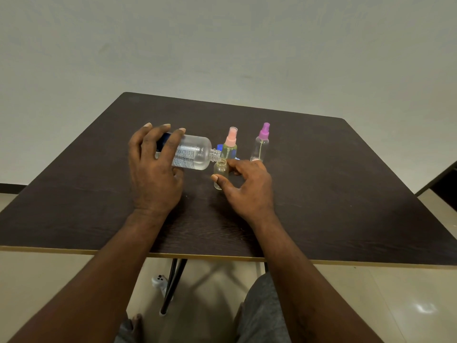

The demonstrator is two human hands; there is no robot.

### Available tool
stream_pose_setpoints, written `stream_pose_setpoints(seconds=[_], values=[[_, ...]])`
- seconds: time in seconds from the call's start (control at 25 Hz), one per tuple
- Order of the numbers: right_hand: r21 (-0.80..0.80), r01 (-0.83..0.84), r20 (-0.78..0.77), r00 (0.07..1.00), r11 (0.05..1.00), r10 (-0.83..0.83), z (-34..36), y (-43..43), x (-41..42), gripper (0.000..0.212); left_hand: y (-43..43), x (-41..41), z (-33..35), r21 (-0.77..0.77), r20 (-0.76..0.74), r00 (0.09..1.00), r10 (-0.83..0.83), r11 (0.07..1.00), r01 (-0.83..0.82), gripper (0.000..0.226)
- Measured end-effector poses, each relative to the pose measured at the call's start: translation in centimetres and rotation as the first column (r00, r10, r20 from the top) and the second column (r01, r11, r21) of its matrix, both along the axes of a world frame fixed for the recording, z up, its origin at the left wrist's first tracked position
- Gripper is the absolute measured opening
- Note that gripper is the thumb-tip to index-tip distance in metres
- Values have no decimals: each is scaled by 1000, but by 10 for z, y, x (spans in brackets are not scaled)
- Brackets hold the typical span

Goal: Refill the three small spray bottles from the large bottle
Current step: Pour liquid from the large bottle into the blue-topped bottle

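My left hand (153,169) grips the large clear bottle (195,154), tipped almost flat, with its open neck right over the mouth of a small uncapped bottle (219,172). That small bottle stands upright on the dark table (333,194), held between thumb and fingers of my right hand (249,186). Behind it stands a small spray bottle with a pink top (230,144) and greenish liquid inside. To the right stands a clear spray bottle with a purple top (261,144), which looks empty.
A blue cap (219,147) lies on the table behind the large bottle's neck, partly hidden. The table's near edge runs across below my forearms. A white controller (159,282) lies on the floor by the table leg (170,285).
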State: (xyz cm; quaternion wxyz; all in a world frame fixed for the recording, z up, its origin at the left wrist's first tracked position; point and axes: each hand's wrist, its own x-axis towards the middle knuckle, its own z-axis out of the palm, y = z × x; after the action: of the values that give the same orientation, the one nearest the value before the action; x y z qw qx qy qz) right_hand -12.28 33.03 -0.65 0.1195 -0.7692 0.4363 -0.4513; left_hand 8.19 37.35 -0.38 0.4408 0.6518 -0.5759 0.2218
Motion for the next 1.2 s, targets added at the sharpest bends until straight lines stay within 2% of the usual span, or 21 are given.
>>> stream_pose_setpoints(seconds=[0.16, 0.88, 1.2], values=[[5, 3, -2, 1000, 1000, -3, 1, -1, 0, 37, 1, 0, 2, -8, 10, 1000, 4, 1000, -4, 70], [52, 22, -8, 1000, 998, -22, 3, -1, -2, 40, 5, 4, 16, 134, 81, 997, -5, 991, -6, 77], [64, 26, -28, 999, 998, -24, 3, -3, -1, 47, 4, 4, 19, 128, 86, 996, 0, 992, -11, 76]])
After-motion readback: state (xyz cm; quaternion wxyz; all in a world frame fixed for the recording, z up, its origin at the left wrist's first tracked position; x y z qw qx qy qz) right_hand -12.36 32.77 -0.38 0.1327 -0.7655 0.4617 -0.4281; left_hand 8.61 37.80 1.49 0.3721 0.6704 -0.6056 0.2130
